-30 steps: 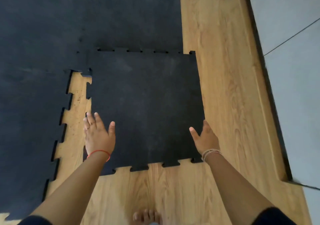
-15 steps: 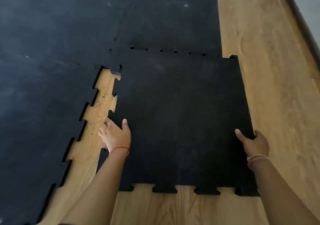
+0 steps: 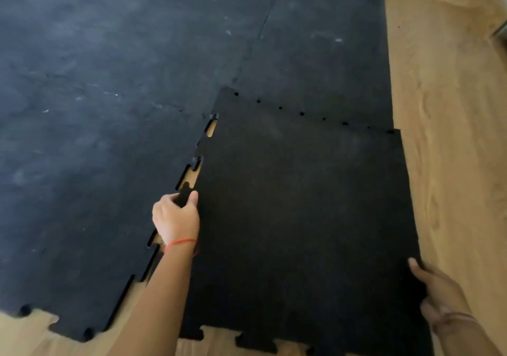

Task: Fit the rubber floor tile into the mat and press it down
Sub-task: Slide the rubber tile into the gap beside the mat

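Observation:
A loose black rubber floor tile [image 3: 301, 205] with jigsaw edges lies in the corner gap of the dark mat [image 3: 96, 109]. Its far edge overlaps the mat tile behind it, with small holes along that seam. Slivers of wood floor show along its left edge, between its tabs and the mat's teeth. My left hand [image 3: 175, 218] grips a tab on the tile's left edge, thumb on top. My right hand [image 3: 436, 292] holds the tile's right edge near the front corner, fingers curled under.
Bare wood floor [image 3: 452, 163] runs along the right side and in front of the tile. The mat's front-left edge [image 3: 68, 328] ends in jigsaw teeth. A pale wall base shows at the top right corner.
The tile has slid left and away toward the mat, narrowing the wood gap on its left. My left hand went from resting flat to gripping the left edge tab. The view moved closer.

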Motion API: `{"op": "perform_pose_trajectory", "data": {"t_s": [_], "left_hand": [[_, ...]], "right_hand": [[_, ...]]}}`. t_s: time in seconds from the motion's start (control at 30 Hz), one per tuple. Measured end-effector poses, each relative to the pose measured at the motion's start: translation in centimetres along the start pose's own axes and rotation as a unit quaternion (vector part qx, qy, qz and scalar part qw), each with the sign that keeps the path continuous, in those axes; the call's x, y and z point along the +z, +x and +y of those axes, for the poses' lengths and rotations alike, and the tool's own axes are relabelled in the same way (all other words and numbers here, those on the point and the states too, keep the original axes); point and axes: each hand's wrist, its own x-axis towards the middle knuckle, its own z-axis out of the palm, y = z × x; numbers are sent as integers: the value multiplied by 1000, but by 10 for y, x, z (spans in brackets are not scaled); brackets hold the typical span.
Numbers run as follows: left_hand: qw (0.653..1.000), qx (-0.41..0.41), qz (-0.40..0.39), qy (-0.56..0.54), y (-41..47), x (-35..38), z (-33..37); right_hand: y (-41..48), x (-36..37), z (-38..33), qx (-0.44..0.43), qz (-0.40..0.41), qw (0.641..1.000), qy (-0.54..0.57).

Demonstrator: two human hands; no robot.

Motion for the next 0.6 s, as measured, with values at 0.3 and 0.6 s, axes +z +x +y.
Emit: {"op": "perform_pose_trajectory", "data": {"t_s": [0.3, 0.6], "left_hand": [[997, 20, 17, 68, 35, -41, -35], [982, 43, 21, 181, 37, -41, -58]], "right_hand": [[-34, 16, 43, 56, -26, 998, -22], [-62, 78, -18, -203, 83, 896, -387]]}}
